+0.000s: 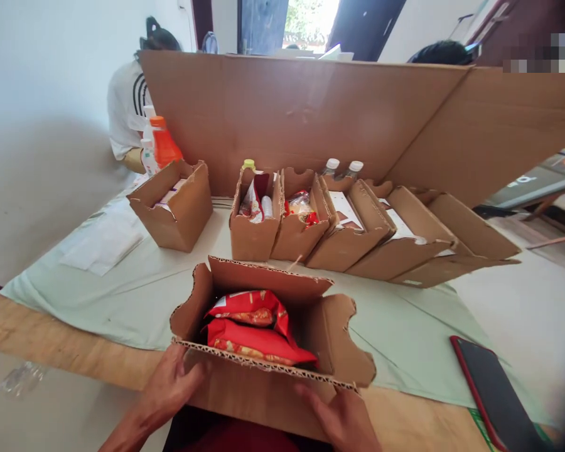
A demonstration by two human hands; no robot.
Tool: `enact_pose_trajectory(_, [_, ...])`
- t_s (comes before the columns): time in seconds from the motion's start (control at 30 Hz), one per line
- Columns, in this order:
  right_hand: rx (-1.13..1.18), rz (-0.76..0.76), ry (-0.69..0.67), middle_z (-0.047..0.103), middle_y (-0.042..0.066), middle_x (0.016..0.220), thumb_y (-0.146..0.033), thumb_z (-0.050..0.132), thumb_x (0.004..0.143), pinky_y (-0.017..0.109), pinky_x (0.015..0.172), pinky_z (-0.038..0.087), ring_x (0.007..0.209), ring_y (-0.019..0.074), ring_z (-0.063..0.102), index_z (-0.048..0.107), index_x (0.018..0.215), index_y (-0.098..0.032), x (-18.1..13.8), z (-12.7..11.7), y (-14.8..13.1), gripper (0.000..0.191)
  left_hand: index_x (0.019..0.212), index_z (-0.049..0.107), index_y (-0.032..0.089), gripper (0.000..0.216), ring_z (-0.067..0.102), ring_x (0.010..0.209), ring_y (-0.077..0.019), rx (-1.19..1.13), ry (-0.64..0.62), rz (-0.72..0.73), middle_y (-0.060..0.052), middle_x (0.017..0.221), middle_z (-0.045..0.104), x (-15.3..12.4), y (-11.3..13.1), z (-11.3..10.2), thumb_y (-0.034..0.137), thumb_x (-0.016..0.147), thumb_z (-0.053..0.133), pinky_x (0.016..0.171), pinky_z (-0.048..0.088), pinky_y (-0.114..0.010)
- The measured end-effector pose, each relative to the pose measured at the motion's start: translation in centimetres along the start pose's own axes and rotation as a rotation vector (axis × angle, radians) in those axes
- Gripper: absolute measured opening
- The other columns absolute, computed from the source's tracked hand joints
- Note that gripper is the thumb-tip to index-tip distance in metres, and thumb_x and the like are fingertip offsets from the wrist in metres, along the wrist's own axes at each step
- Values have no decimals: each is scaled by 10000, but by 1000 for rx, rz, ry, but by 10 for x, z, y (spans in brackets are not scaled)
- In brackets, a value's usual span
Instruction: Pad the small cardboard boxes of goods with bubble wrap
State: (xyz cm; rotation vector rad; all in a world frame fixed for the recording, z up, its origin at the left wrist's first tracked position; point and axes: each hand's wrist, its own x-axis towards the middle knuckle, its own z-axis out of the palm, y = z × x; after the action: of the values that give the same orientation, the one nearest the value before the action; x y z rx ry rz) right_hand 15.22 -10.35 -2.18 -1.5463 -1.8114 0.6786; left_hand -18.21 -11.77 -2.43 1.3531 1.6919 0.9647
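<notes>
An open-topped cardboard box (263,394) is at the table's near edge, directly in front of me. Inside it lie two red snack packets (254,342), one behind the other. My left hand (172,380) grips the box's near left corner, thumb against the front wall. At the near right corner, my right hand (341,417) holds the same box, its thumb also on the front. The fingers of both hands are partly hidden by the cardboard sides.
Behind stands a row of cardboard boxes (254,242) with packets and papers inside. Another box (183,216) and white plastic bags (106,238) are at left, near an orange bottle (164,144). A phone (492,392) lies right. A tall cardboard panel (301,113) closes the back; two people are beyond.
</notes>
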Motion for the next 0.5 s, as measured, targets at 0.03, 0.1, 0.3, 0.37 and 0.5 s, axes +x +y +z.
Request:
enact_pose_trajectory(0.03, [-3,16,36,778,102,912,-535,701,829,399,692,623,897,333,735,780,1035,-227,7,5,-2,379,794,719,259,198,666,753,-272,-11,-7,7,-52,757,693,7,7,8,453,801,684,709,594,-380])
enact_pose_trajectory(0.1, [-13,57,103,717,74,695,-581,654,854,356,546,559,671,280,688,759,894,-208,27,4,-2,390,920,720,226,263,681,840,-270,-59,-34,34,-73,886,727,27,22,26,465,834,654,802,588,-397])
enact_pose_trajectory(0.3, [101,73,119,775,114,1003,-516,664,825,355,644,582,796,253,722,721,1049,-184,64,-37,37,404,1317,564,189,519,638,1202,-284,-216,-108,172,-126,1318,667,82,40,66,411,854,637,1031,523,-443])
enact_pose_trajectory(0.37, [182,95,116,745,125,1192,-477,661,843,388,802,601,931,252,735,678,1229,-194,65,-52,57,479,1402,507,203,619,608,1276,-299,-209,-92,142,-145,1436,596,83,28,64,435,849,657,1069,504,-462])
enact_pose_trajectory(0.5, [244,142,131,741,120,1220,-468,651,867,423,944,565,1067,268,713,716,1205,-201,88,-75,86,436,1463,465,218,779,628,1273,-342,-186,-12,-9,-178,1444,594,76,3,51,528,794,717,1020,545,-472])
